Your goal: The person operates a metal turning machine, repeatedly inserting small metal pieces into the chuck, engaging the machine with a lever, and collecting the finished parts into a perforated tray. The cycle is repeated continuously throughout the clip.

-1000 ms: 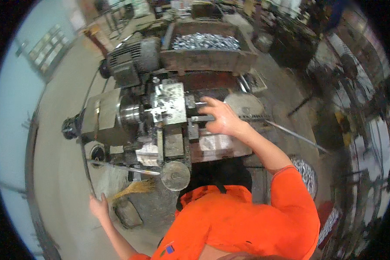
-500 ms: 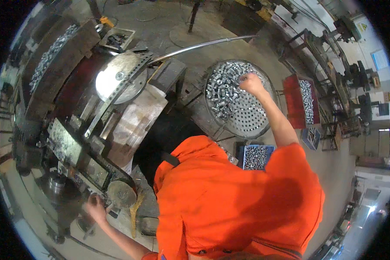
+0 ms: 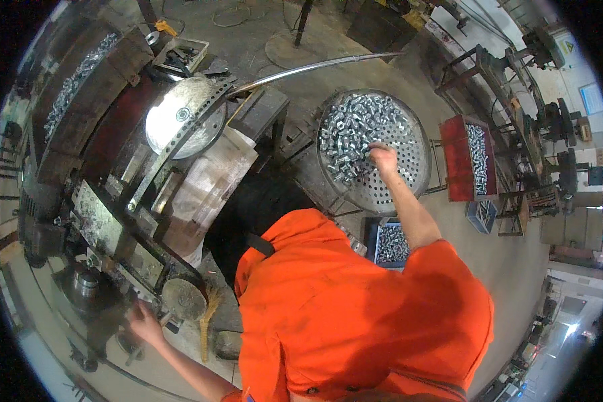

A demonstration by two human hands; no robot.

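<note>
My right hand (image 3: pixel 383 159) reaches into a round perforated metal tray (image 3: pixel 419 151). Its fingers are curled together at the edge of a heap of shiny metal nut-like parts (image 3: pixel 348 130); what they hold is hidden. To the lower left, my left hand (image 3: pixel 145 324) is beside the machine's front end, next to a round grey knob or wheel (image 3: pixel 183 299). Its fingers look bent around something too small to make out. A long bar with a row of holes (image 3: pixel 181 136) crosses a pale round disc (image 3: pixel 174 117) on the machine.
A blue bin (image 3: pixel 391 242) of small metal parts stands below the tray. To the right is a red bin (image 3: pixel 457 157) of similar parts. A long curved metal rod (image 3: pixel 301 72) extends over the floor. A straw brush (image 3: pixel 209 318) hangs beside the machine.
My right hand has moved down and slightly left within the tray, toward the near edge of the heap. My left hand has shifted only slightly, staying by the machine.
</note>
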